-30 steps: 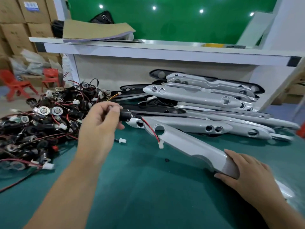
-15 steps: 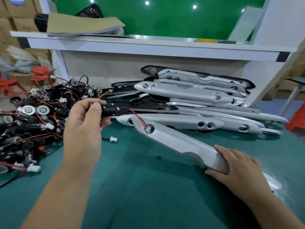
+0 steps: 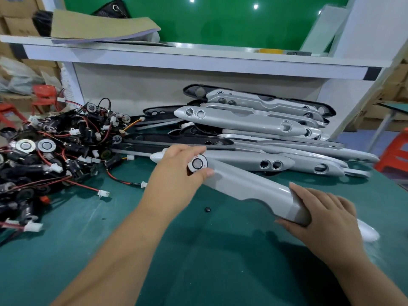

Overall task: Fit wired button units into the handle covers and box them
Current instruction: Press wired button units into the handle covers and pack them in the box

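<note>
Left hand: yours is dead centre, fingers curled in. Thumb and forefinger pinch the rim of the button unit from either side.
Button unit: its round silver face points up and sits in the hole at the far tip of the handle cover. Can't see its wire from here.
Handle cover: the grey one you're working on runs from the centre down toward 4 o'clock. The far tip is under your left hand and the near end is in your right.
Right hand: at about 4 o'clock, wrapped round the fat near end of the cover, thumb on top, fingers curled underneath.
Pile of wired button units: a big tangle at 9 o'clock, black bodies with red leads and white plugs, a couple of silver faces showing.
Stack of handle covers: at 12 to 2 o'clock, grey ones and black ones mixed, lying against the white shelf.
Green mat: covers the bench under everything.
Black bit: a tiny loose piece on the mat between your two arms, touching nothing.
Cardboard sheet: up on the shelf at 11 o'clock.
</note>
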Motion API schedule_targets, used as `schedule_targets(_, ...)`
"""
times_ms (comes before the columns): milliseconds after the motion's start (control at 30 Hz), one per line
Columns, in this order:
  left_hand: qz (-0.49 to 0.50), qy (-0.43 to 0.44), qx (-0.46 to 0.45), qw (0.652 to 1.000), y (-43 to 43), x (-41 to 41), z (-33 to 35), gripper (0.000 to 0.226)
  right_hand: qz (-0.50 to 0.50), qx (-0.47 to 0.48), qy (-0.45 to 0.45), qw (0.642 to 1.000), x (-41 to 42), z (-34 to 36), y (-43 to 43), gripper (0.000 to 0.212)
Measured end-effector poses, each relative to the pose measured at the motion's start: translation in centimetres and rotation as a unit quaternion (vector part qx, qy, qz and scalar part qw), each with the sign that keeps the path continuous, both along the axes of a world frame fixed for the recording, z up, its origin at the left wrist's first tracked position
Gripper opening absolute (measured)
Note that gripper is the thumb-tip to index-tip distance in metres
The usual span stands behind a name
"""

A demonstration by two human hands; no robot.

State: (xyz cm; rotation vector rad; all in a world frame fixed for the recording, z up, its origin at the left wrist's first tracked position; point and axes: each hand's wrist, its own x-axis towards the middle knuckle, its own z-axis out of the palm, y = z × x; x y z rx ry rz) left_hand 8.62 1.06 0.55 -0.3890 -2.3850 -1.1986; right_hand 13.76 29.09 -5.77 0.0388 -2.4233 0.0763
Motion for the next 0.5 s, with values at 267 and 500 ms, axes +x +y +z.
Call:
schedule_targets(267, 0.046, -0.008, -0.020, 0.999, -0.6, -1.0, -0.4, 0.054, 0.010, -0.011, 0.032, 0.999, -0.1, 0.3, -0.1, 0.075)
schedule_targets(500, 0.042, -0.035, 0.078, 0.995, -3.1, -1.5, -2.1, 0.078, -0.011, -0.033, -0.015, 0.999, -0.2, 0.4, 1.0, 0.078)
